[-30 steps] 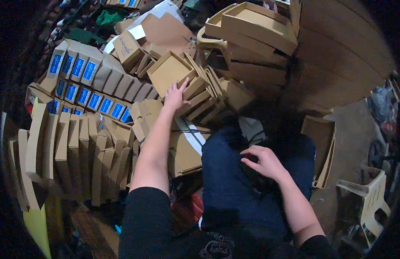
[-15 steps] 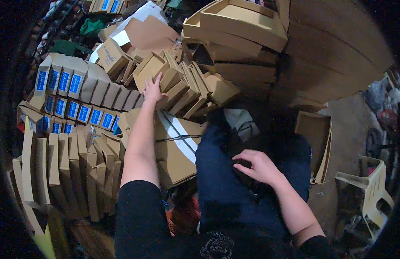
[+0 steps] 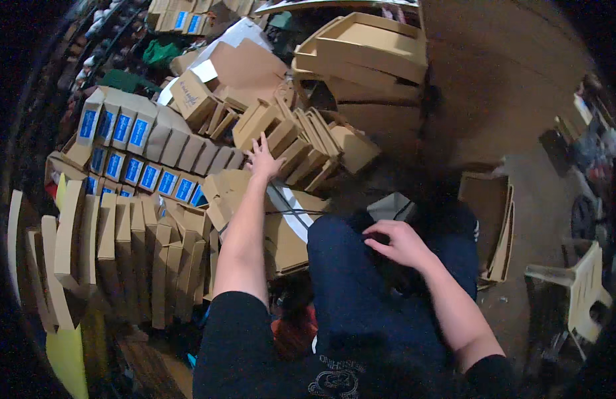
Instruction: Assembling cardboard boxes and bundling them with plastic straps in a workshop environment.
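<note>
Left hand (image 3: 263,159) spread wide, fingertips on the leaning folded cartons (image 3: 301,143); nudge them and the row beyond may topple. Right hand (image 3: 402,243) rests loosely curled on the knee, apparently empty.

You see a dim storeroom with a bare brown floor (image 3: 521,86) on your right. A pale plastic chair (image 3: 581,292) stands at the right edge, and rows of blue-labelled boxes (image 3: 132,149) fill the left under weak light.

Leaning row of open brown cardboard boxes (image 3: 301,143), apparently flat-folded, amid stacked cartons.
</note>
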Available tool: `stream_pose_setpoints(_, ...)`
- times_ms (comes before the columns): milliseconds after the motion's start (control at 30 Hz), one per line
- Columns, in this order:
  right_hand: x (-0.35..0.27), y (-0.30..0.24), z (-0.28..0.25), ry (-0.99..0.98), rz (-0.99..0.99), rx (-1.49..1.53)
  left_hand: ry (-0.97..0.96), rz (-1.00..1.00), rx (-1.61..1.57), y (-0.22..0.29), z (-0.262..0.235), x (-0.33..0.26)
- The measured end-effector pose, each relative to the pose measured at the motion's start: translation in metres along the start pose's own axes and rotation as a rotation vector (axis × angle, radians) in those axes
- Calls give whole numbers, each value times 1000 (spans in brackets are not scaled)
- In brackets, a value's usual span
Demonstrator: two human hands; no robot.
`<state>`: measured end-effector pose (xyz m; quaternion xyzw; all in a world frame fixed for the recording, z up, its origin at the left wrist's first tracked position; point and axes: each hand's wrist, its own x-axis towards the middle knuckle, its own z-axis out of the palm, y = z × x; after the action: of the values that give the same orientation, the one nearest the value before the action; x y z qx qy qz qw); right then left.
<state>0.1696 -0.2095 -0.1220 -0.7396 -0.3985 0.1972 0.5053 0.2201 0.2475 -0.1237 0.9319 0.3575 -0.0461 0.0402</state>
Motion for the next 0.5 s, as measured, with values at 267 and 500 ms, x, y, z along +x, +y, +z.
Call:
stream_pose_setpoints(267,2,14,11,14,-159,-101,250,485,-210,36,32,-25)
stream_pose_setpoints(500,-71,-8,-72,447,-80,19,-473,634,-318,95,47,-146)
